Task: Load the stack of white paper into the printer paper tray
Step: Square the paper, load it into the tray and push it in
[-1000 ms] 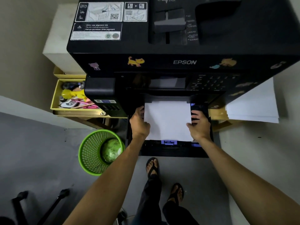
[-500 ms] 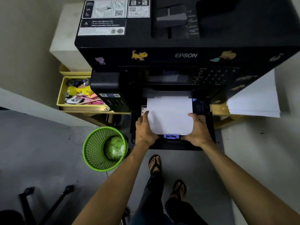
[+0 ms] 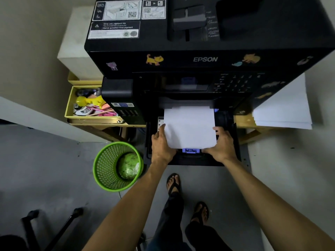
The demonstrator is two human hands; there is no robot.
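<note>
On a low wooden stand (image 3: 251, 122) against the wall sits the black Epson printer (image 3: 208, 51), its front lettered "EPSON" and dotted with cat stickers (image 3: 154, 60). A warning label (image 3: 114, 29) on its lid reads "Only use pigment ink"; the finer print below it is too small to read. The printer paper tray (image 3: 226, 124) is drawn out at the bottom front, toward the person. The stack of white paper (image 3: 189, 126) lies in that tray, its far edge under the printer's front opening and its near edge just short of a blue paper guide (image 3: 190, 150). A second pile of white sheets (image 3: 282, 109) rests on the stand to the right of the printer.

The left hand (image 3: 161, 144) presses flat against the stack's left edge, fingers loosely extended rather than curled around it. The right hand (image 3: 220, 144) lies against the right near corner, likewise holding by light contact and not by a closed grasp. Compared with a second ago, both hands have slid from the stack's middle sides back to its near corners, and the paper sits deeper in the tray, uncovering the blue guide.

To the left, a green mesh wastebasket (image 3: 116, 167) stands on the floor, below an open yellow drawer (image 3: 94, 120) of pens and small clutter.
</note>
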